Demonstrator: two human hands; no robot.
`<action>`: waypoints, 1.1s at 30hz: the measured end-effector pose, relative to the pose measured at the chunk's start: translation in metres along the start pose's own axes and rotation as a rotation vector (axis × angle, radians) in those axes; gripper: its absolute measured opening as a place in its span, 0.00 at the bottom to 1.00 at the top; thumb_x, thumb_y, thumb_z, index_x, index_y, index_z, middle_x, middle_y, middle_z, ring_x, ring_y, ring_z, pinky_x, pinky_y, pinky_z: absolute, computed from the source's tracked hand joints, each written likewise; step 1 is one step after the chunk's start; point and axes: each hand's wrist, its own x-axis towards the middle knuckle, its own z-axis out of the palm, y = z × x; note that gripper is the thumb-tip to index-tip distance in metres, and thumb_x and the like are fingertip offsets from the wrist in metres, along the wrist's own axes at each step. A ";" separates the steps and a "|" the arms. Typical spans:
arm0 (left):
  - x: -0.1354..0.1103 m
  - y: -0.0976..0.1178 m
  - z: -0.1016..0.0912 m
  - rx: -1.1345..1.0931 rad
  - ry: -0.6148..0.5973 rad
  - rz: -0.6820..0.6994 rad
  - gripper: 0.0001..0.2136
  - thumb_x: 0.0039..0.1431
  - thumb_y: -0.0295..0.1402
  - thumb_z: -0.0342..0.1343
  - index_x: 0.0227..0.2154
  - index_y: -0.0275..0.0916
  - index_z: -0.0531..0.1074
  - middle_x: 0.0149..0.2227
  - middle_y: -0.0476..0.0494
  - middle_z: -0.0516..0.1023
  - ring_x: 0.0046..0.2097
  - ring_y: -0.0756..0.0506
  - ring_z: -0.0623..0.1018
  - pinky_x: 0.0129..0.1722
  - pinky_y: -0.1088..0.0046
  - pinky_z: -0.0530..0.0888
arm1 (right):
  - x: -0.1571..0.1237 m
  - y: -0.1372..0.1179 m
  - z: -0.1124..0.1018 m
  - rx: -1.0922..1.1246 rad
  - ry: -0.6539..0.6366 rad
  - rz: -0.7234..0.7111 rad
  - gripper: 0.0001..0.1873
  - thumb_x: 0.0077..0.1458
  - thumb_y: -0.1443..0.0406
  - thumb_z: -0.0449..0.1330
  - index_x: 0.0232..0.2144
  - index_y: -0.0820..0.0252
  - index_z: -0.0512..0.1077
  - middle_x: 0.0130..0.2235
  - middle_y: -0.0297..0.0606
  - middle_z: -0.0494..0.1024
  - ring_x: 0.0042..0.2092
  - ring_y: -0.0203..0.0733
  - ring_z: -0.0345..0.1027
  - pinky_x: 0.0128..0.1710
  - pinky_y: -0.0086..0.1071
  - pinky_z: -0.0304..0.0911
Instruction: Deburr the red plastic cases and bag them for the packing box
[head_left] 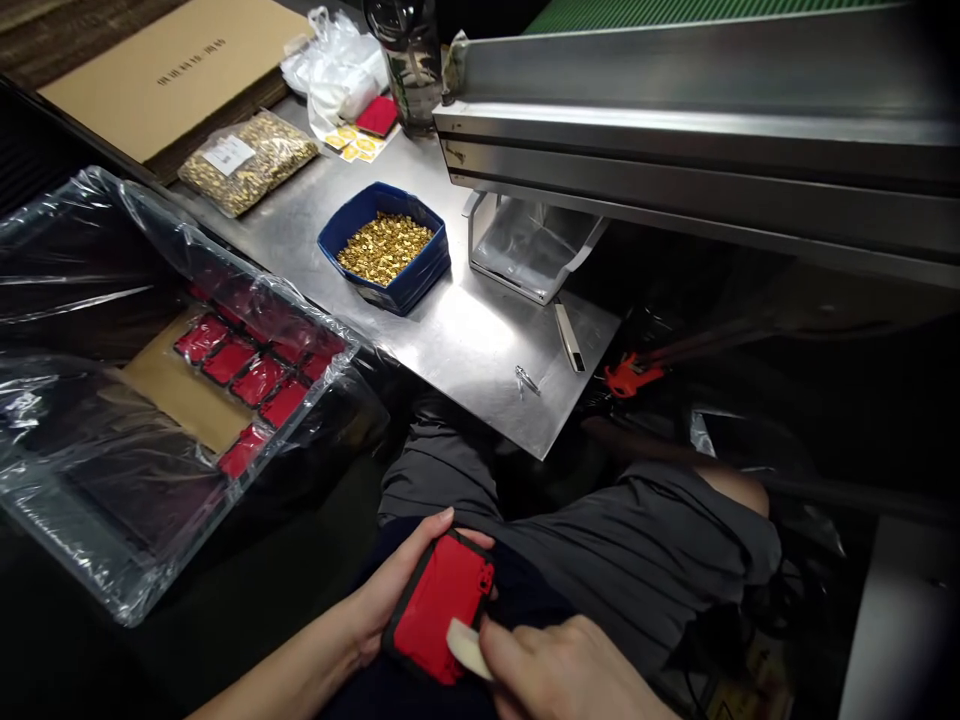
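A red panel with a black edge (pixel 442 610), shaped like a phone case, rests above my lap. My left hand (pixel 386 600) is closed round it from the left, with the thumb along its upper edge. In my right hand (pixel 559 665) is a pale, flat, round-ended tool (pixel 466 648), pinched between thumb and fingers. Its tip lies against the lower right part of the red face. A black cutout mark shows near the panel's right corner. The fingers under the panel are mostly hidden.
A plastic-lined crate (pixel 142 590) at left holds several red pieces (pixel 259 378). On the metal table (pixel 517 425) are a blue bin of small brass parts (pixel 405 290), a bag of brass parts (pixel 247 160), a grey tray (pixel 536 250), a utility knife (pixel 568 338) and nail clippers (pixel 527 380).
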 end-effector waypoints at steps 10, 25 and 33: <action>0.003 -0.001 -0.005 -0.031 -0.011 0.013 0.30 0.61 0.57 0.53 0.52 0.33 0.75 0.35 0.34 0.83 0.34 0.39 0.83 0.37 0.66 0.77 | 0.007 -0.004 -0.013 0.101 -0.113 0.082 0.11 0.57 0.69 0.58 0.40 0.52 0.62 0.32 0.26 0.82 0.26 0.38 0.77 0.20 0.35 0.41; -0.007 0.002 -0.008 -0.007 -0.026 0.063 0.30 0.64 0.55 0.50 0.54 0.33 0.73 0.37 0.30 0.83 0.36 0.39 0.82 0.39 0.65 0.76 | 0.003 -0.007 -0.024 0.342 -0.134 0.198 0.07 0.59 0.68 0.54 0.39 0.51 0.63 0.29 0.25 0.80 0.24 0.34 0.72 0.22 0.30 0.47; -0.006 0.000 -0.010 0.029 0.054 0.101 0.28 0.63 0.56 0.52 0.51 0.35 0.76 0.36 0.36 0.83 0.35 0.42 0.80 0.37 0.69 0.75 | 0.011 -0.007 -0.027 0.368 -0.119 0.194 0.08 0.60 0.69 0.54 0.40 0.51 0.64 0.31 0.27 0.81 0.27 0.36 0.74 0.24 0.28 0.50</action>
